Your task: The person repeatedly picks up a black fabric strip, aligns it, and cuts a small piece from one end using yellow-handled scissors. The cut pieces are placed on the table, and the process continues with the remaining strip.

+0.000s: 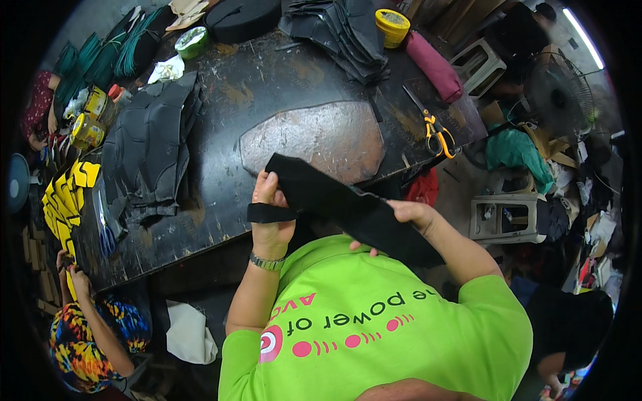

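My left hand [270, 200] pinches the upper left end of a black fabric piece [348, 204]. A short black strap [267, 213] lies across that hand; whether it joins the fabric I cannot tell. My right hand [409, 212] grips the piece along its upper edge on the right, its lower fingers partly hidden behind it. The fabric hangs at a slant in front of my body, just off the table's front edge. Beyond it a flat brown panel with a worn, mottled surface [314, 137] lies on the dark table [221, 144].
Stacked black padded pieces lie at the left [150, 144] and the back [338, 40]. Orange-handled scissors [438, 134] and a maroon roll [433, 67] are at the right, blue-handled scissors [105, 230] at the left edge. Another person [100, 334] holds yellow strips [70, 194]. Stools [508, 218] stand right.
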Tool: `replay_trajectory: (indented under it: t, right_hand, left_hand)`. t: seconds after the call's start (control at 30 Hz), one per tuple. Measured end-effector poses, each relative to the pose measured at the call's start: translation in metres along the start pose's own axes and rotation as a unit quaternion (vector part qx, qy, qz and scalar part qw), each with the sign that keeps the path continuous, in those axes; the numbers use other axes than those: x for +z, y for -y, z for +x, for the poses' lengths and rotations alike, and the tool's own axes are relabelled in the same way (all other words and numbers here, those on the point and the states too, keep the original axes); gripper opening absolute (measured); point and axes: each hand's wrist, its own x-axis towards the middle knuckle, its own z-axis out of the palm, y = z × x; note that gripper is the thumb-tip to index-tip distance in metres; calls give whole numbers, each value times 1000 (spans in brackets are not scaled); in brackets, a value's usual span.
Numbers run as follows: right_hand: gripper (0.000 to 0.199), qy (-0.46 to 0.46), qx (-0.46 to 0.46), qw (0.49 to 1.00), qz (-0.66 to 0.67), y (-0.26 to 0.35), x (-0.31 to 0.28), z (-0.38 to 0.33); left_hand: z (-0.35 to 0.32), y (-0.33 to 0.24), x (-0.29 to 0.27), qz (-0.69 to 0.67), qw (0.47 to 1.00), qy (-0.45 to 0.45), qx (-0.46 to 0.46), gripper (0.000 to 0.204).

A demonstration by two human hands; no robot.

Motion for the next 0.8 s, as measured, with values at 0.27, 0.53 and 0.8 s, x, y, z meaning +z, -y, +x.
replay_trajectory:
  t: [0.27,0.53,0.8]
  right_hand:
    - [70,-140,-133,955,-227,71,49,-10]
    - [62,-212,-588,652,-428,266,39,61]
    - [111,-485,-283,270,-782,288,-89,161]
  left_hand:
    - [10,-55,-30,-43,986,74,143,18]
    - [-14,-48,-43,631,672,-20,388,4]
    - [-9,-36,-27,759,509,12,406,7]
